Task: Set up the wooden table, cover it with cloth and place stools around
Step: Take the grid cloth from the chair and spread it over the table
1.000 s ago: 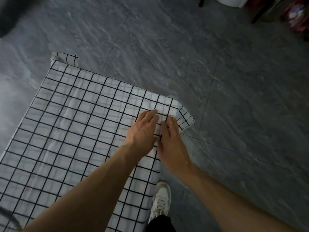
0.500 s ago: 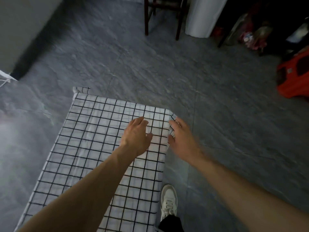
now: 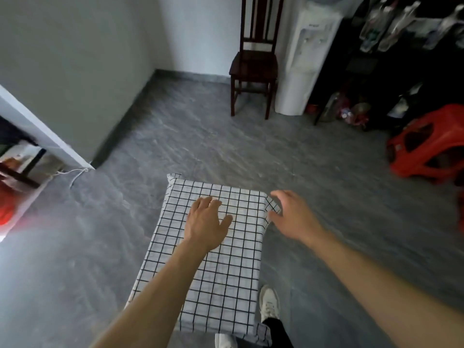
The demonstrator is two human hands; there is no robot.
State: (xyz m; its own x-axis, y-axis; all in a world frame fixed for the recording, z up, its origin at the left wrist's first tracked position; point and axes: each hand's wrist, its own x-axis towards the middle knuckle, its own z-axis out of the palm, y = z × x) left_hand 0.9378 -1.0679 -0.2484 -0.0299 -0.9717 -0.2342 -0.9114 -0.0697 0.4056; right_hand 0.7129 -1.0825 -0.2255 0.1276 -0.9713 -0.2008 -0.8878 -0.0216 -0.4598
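**A:** Starting closest in, how much of the job looks done?

**B:** The table part seems finished. The checked cloth (image 3: 221, 259) covers the whole top and hangs over the edges, so the wooden table itself is hidden beneath it. A white shoe (image 3: 269, 303) stands on the floor just beside its right edge.

**A:** And the hands?

**B:** The left hand (image 3: 204, 223) rests flat on the cloth near the far end, fingers straight and relaxed, gripping nothing. The right hand (image 3: 292, 217) hovers just off the far right corner, fingers spread and loose, holding nothing; whether a fingertip touches the turned-up cloth corner, I cannot tell.

**A:** So what is left?

**B:** The stools, I'd judge. None stand around the table. The red plastic stools (image 3: 426, 141) sit well apart at the far right. Farther back, a dark wooden chair (image 3: 253, 61) stands against the wall beside a white water dispenser (image 3: 303, 59).
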